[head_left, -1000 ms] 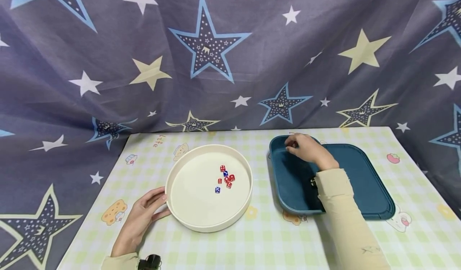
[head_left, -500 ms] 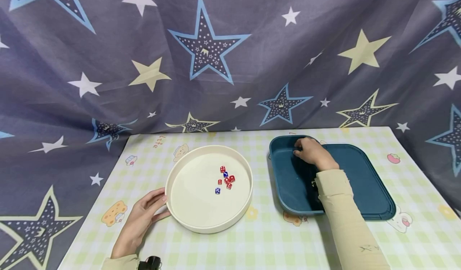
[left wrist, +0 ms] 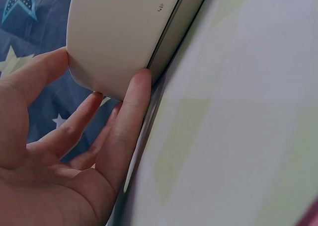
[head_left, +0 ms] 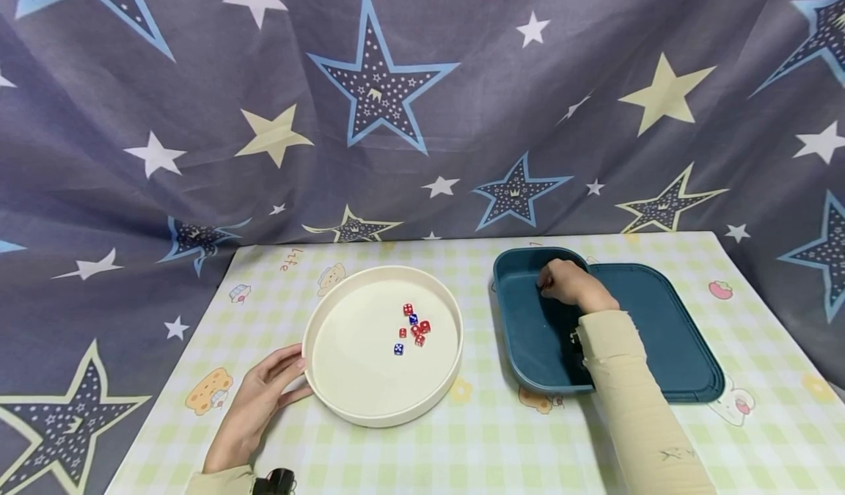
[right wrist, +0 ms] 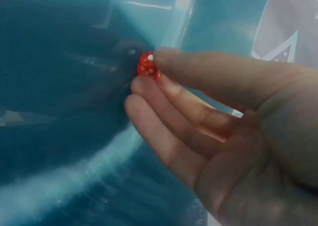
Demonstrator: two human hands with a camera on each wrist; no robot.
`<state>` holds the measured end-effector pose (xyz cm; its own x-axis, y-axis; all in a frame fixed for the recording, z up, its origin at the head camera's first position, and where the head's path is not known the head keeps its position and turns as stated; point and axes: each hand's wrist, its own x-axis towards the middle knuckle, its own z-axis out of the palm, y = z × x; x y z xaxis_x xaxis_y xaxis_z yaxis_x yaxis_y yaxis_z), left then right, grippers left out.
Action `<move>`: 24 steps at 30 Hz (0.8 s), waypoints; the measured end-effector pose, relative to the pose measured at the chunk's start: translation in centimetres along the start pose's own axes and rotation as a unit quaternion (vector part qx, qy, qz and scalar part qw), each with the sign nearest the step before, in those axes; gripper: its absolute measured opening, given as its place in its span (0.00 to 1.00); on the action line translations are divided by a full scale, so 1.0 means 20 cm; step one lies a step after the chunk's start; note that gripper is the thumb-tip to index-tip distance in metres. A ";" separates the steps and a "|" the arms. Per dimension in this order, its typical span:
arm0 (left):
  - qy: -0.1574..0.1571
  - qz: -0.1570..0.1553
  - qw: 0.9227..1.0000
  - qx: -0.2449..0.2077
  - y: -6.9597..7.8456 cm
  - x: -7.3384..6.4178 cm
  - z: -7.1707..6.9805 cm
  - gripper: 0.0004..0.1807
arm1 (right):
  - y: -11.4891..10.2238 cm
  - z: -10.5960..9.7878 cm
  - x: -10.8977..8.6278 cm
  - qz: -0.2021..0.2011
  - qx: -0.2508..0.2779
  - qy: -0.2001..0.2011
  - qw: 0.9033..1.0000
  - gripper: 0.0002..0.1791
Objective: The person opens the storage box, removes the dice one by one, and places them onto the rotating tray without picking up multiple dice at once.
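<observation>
In the head view, a round cream tray point(head_left: 370, 378) holds several small red dice point(head_left: 425, 327) and two blue dice point(head_left: 399, 349) right of its middle. My left hand point(head_left: 260, 400) rests its fingertips against the tray's left side, its fingers fairly straight and spread; the left wrist view shows those fingertips point(left wrist: 139, 79) on the outer wall. My right hand point(head_left: 574, 286) reaches into the far part of a dark teal rectangular container point(head_left: 528, 348). Up close in the right wrist view, thumb and fingers pinch a red die point(right wrist: 147, 66) with white dots.
Right of the container lies a flat teal lid point(head_left: 680, 348), partly hidden by the right sleeve point(head_left: 634, 400). A green-and-white checked cloth point(head_left: 436, 451) covers the table. Behind its far edge hangs a star-patterned curtain point(head_left: 462, 121).
My right hand has moved a little nearer and to the right inside the container, its fingers dipping lower. The left hand, tray and its dice stay as they were.
</observation>
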<state>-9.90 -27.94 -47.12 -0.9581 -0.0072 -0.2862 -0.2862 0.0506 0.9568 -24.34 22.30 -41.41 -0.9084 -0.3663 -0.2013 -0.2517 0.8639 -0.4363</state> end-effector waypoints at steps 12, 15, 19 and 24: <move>0.008 0.000 1.000 0.000 -0.01 0.01 0.00 0.35 | -0.04 0.02 0.00 -0.027 -0.008 0.034 0.999 0.04; 0.009 -0.001 1.000 0.001 -0.01 0.01 0.00 0.35 | -0.05 0.01 0.00 -0.037 -0.006 0.046 0.998 0.04; 0.006 0.002 1.000 0.002 -0.01 0.00 0.00 0.35 | -0.07 0.00 -0.01 -0.055 -0.002 0.055 0.997 0.05; 0.002 0.006 1.000 0.002 -0.01 0.00 0.00 0.35 | -0.10 -0.02 -0.01 -0.087 0.009 0.052 0.995 0.05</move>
<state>-9.91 -28.01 -47.34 -0.9616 -0.0097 -0.2742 -0.2743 0.0550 0.9601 -23.77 20.74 -40.22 -0.8817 -0.4710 -0.0293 -0.4031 0.7840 -0.4721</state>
